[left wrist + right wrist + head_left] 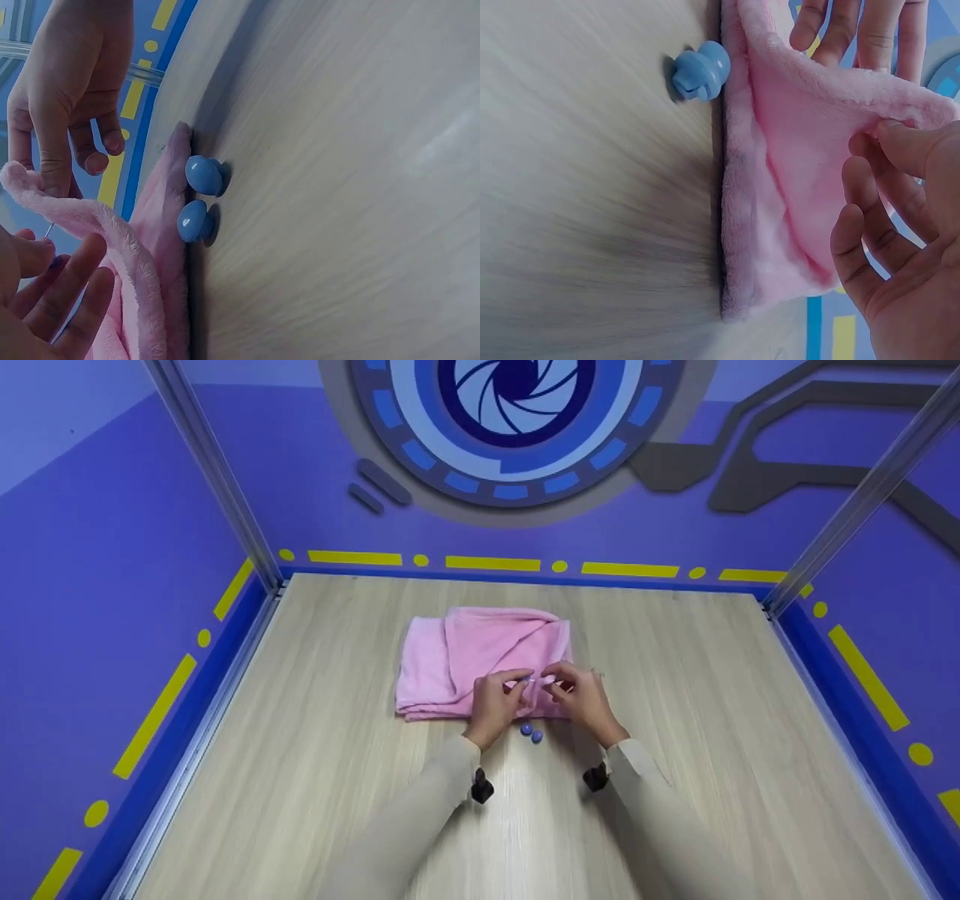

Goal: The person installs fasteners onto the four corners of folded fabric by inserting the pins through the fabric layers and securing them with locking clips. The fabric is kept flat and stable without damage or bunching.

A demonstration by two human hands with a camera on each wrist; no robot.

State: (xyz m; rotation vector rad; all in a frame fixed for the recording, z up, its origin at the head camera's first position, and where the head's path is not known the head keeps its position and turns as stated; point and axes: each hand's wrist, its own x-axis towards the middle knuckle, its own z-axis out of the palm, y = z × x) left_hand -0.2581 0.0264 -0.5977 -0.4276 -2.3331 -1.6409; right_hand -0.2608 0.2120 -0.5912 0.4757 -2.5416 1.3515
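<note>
A folded pink plush blanket (pixel 495 652) lies on the table, its near right edge lifted between the hands. My right hand (pixel 585 697) pinches that raised edge (pixel 911 109) between thumb and index finger, the other fingers loosely bent. Close on its left, my left hand (pixel 496 705) pinches a small blue-headed pin (pixel 56 262), its thin metal shaft pointing at the cloth; the fingers partly hide it. On the table in front of the blanket sit two blue mushroom-shaped clips (pixel 204 175), side by side. In the right wrist view one clip (pixel 701 71) shows a slotted base.
The wooden table (pixel 337 780) is closed in by blue panels (pixel 187 585) with yellow markings at the back and sides. Metal posts (pixel 217 472) stand at the rear corners. Black wrist cameras (pixel 482 787) sit on both sleeves.
</note>
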